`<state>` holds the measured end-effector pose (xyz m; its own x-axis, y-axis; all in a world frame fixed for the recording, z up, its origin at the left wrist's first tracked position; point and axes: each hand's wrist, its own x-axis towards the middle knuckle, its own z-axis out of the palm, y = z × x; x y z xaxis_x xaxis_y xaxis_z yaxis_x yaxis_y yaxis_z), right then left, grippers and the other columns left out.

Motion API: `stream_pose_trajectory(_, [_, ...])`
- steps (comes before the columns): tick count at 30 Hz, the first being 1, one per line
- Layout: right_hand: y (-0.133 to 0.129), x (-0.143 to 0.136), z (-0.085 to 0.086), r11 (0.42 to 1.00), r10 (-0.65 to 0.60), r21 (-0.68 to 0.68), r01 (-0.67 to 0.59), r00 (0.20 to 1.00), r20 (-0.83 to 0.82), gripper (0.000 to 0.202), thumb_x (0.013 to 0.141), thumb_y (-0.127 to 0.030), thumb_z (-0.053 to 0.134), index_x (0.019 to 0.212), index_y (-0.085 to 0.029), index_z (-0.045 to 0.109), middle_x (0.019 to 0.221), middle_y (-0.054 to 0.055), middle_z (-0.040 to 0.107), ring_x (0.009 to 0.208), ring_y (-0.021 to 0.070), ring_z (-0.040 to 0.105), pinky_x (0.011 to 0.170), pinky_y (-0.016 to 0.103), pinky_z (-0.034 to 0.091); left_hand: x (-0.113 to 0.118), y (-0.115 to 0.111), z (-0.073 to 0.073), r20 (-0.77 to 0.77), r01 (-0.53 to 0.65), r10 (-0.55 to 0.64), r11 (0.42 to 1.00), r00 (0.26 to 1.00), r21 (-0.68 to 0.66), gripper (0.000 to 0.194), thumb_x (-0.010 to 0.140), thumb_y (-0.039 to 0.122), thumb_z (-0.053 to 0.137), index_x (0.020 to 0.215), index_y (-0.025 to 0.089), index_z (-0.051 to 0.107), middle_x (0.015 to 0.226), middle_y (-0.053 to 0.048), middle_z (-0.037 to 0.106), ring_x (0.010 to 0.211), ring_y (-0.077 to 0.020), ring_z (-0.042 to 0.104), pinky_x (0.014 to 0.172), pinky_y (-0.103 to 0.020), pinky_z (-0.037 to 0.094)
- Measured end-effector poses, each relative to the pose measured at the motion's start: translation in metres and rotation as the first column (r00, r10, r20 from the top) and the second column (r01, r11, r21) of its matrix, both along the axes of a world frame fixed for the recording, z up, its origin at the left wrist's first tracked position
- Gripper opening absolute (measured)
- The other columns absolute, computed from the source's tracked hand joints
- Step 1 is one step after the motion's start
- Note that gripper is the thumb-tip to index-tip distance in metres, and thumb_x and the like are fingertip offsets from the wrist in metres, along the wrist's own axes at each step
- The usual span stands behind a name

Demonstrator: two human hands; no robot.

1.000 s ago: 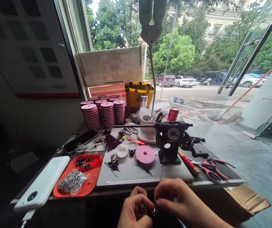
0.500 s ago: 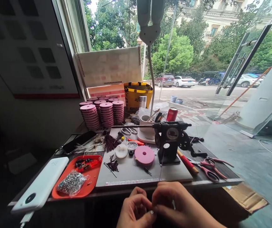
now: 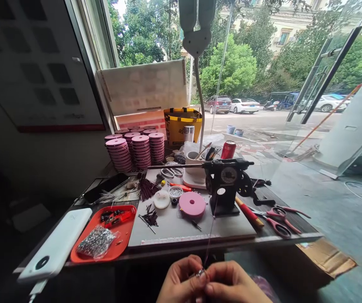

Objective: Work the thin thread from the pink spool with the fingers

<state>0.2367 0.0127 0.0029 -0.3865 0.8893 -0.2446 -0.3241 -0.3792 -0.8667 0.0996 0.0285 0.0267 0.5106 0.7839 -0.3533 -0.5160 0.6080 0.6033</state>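
Observation:
Low in the view, my left hand (image 3: pixel 182 280) pinches a small shiny metal piece (image 3: pixel 200 272) between thumb and fingers. Touching it from the right is my right hand (image 3: pixel 228 280), its fingertips closed on a thin thread (image 3: pixel 210 242) beside the metal piece. The thread runs up past the table's front edge toward a black hand-cranked machine (image 3: pixel 225 189). A pink foam disc (image 3: pixel 192 205) lies on the grey board (image 3: pixel 174 229), left of the machine. Near the disc are a small bowl of beads (image 3: pixel 176 192) and a white round lid (image 3: pixel 161 200).
An orange tray (image 3: pixel 127 240) with a bag of beads and a white power bank (image 3: pixel 56 244) lie left. Scissors (image 3: pixel 278 227) are at right. Stacked pink spools (image 3: pixel 118 155), a yellow bag (image 3: pixel 174 130) and a red can (image 3: pixel 228 150) stand behind.
My right hand has moved lower and its fingers now meet my left fingertips at the metal piece. The thread's lower end now slants left. The view has shifted slightly.

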Motion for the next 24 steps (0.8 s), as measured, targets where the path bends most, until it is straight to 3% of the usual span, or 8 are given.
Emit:
stream_pose_trajectory(6, [-0.002, -0.001, 0.008, 0.990, -0.124, 0.091, 0.111, 0.980, 0.153, 0.037, 0.054, -0.046, 0.072, 0.057, -0.014, 0.055, 0.055, 0.001, 0.060, 0.051, 0.0099, 0.051, 0.052, 0.021, 0.037, 0.003, -0.001, 0.002, -0.083, -0.076, 0.092, 0.981, 0.992, 0.176, 0.024, 0.047, 0.028, 0.082, 0.050, 0.013, 0.063, 0.064, 0.006, 0.043, 0.038, 0.0020, 0.042, 0.038, -0.013, 0.026])
stream_pose_trajectory(9, [-0.003, 0.006, 0.017, 0.957, -0.209, 0.271, 0.102, 0.891, 0.403, 0.025, 0.064, -0.037, 0.062, 0.056, -0.015, 0.053, 0.053, 0.000, 0.054, 0.052, 0.0112, 0.049, 0.050, 0.022, 0.035, 0.003, 0.000, -0.001, -0.177, -0.083, 0.139, 0.953, 0.974, 0.291, 0.027, 0.049, 0.034, 0.080, 0.050, 0.013, 0.063, 0.067, 0.006, 0.042, 0.034, 0.0026, 0.040, 0.036, -0.015, 0.024])
stream_pose_trajectory(11, [-0.001, 0.011, 0.026, 0.847, -0.392, 0.531, 0.028, 0.706, 0.589, 0.016, 0.070, -0.026, 0.054, 0.056, -0.016, 0.054, 0.054, 0.000, 0.052, 0.051, 0.0106, 0.047, 0.048, 0.021, 0.034, 0.003, 0.000, -0.005, -0.250, -0.102, 0.203, 0.925, 0.947, 0.365, 0.028, 0.050, 0.037, 0.079, 0.051, 0.013, 0.063, 0.069, 0.005, 0.040, 0.034, 0.0027, 0.038, 0.035, -0.016, 0.023])
stream_pose_trajectory(12, [0.001, 0.014, 0.031, 0.742, -0.522, 0.669, -0.047, 0.586, 0.620, 0.015, 0.071, -0.021, 0.051, 0.057, -0.016, 0.054, 0.055, 0.000, 0.052, 0.051, 0.0106, 0.047, 0.049, 0.021, 0.034, 0.003, 0.001, -0.006, -0.280, -0.107, 0.234, 0.909, 0.931, 0.403, 0.029, 0.051, 0.037, 0.078, 0.052, 0.013, 0.063, 0.070, 0.005, 0.039, 0.035, 0.0030, 0.036, 0.035, -0.017, 0.022])
stream_pose_trajectory(14, [0.006, 0.019, 0.040, 0.477, -0.767, 0.855, -0.206, 0.377, 0.519, 0.018, 0.074, -0.013, 0.047, 0.059, -0.017, 0.055, 0.057, 0.001, 0.052, 0.053, 0.0113, 0.048, 0.051, 0.022, 0.036, 0.002, 0.002, -0.009, -0.319, -0.095, 0.267, 0.879, 0.909, 0.466, 0.029, 0.053, 0.039, 0.077, 0.052, 0.012, 0.064, 0.070, 0.004, 0.038, 0.036, 0.0034, 0.032, 0.035, -0.017, 0.018])
stream_pose_trajectory(16, [0.012, 0.022, 0.047, 0.300, -0.881, 0.899, -0.318, 0.270, 0.389, 0.021, 0.076, -0.009, 0.044, 0.060, -0.016, 0.054, 0.055, 0.001, 0.052, 0.052, 0.0120, 0.049, 0.053, 0.022, 0.037, 0.001, 0.003, -0.011, -0.334, -0.072, 0.264, 0.868, 0.905, 0.490, 0.029, 0.054, 0.039, 0.076, 0.053, 0.012, 0.064, 0.070, 0.004, 0.039, 0.039, 0.0025, 0.028, 0.036, -0.018, 0.015])
stream_pose_trajectory(18, [0.018, 0.022, 0.051, 0.256, -0.910, 0.895, -0.365, 0.222, 0.351, 0.022, 0.076, -0.008, 0.043, 0.058, -0.016, 0.052, 0.052, 0.001, 0.051, 0.050, 0.0122, 0.048, 0.051, 0.023, 0.036, 0.000, 0.003, -0.011, -0.335, -0.066, 0.259, 0.868, 0.906, 0.492, 0.027, 0.055, 0.038, 0.075, 0.054, 0.013, 0.065, 0.070, 0.003, 0.039, 0.042, 0.0005, 0.028, 0.036, -0.018, 0.016])
stream_pose_trajectory(24, [0.023, 0.019, 0.057, 0.239, -0.919, 0.896, -0.374, 0.210, 0.333, 0.022, 0.077, -0.008, 0.043, 0.058, -0.017, 0.050, 0.052, 0.000, 0.051, 0.050, 0.0119, 0.048, 0.051, 0.022, 0.036, -0.004, 0.004, -0.007, -0.318, -0.034, 0.190, 0.899, 0.929, 0.437, 0.009, 0.049, 0.019, 0.072, 0.053, 0.014, 0.066, 0.068, 0.003, 0.042, 0.042, -0.0014, 0.034, 0.038, -0.019, 0.021])
